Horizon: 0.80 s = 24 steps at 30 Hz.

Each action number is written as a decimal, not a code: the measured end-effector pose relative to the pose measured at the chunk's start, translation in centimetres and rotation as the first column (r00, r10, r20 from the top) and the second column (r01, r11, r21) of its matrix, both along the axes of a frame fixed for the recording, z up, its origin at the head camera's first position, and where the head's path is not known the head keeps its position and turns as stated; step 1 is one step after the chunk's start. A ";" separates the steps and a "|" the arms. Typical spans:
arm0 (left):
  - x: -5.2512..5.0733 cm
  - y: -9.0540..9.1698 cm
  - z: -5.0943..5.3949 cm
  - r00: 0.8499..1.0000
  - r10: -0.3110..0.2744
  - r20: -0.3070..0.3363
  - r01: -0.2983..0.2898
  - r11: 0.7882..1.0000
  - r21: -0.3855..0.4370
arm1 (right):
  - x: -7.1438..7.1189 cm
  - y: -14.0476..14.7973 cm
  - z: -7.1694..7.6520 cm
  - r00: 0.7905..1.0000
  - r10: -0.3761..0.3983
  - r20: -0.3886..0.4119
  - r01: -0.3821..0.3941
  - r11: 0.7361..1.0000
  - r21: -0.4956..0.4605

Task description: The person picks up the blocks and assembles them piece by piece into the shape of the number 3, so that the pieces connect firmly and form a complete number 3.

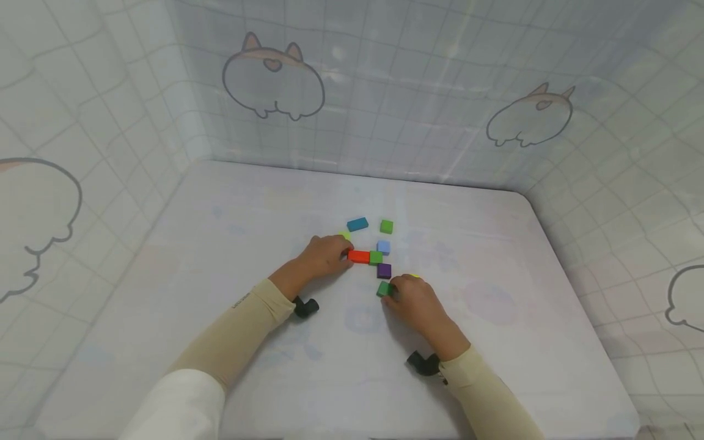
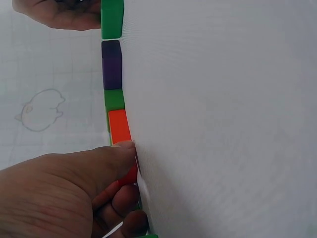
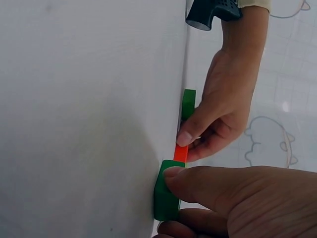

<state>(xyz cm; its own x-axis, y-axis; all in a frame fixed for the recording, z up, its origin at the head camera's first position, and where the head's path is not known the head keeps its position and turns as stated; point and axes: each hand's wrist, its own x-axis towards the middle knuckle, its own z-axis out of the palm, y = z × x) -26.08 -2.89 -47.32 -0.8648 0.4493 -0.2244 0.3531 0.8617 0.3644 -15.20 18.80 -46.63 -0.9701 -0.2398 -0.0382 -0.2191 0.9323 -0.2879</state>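
Observation:
My left hand (image 1: 323, 255) pinches the left end of a long red block (image 1: 359, 256) between thumb and fingers; its thumb lies on the block in the left wrist view. The red block's right end meets a small green block (image 1: 376, 258). Beside that one are a light blue block (image 1: 383, 247) and a purple block (image 1: 384, 271). My right hand (image 1: 416, 302) pinches a dark green block (image 3: 167, 196), thumb on its face, a little nearer me than the purple one. Fingers hide part of both held blocks.
A teal block (image 1: 357, 224) and a light green block (image 1: 387, 227) lie farther back on the white table (image 1: 467, 244). A yellow-green block (image 1: 344, 234) peeks out past my left hand, and a yellow piece (image 1: 414, 276) behind my right. Patterned walls surround the table's back and sides.

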 end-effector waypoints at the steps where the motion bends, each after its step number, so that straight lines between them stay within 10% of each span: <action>1: 0.0 0.0 0.0 1.000 0.002 0.001 -0.002 1.000 0.001 | 0.0 0.1 0.0 1.000 -0.002 -0.001 0.002 1.000 -0.004; 24: 0.0 0.0 0.0 1.000 0.005 -0.007 -0.005 1.000 0.011 | -0.3 0.0 -0.4 1.000 -0.007 -0.011 0.007 1.000 -0.020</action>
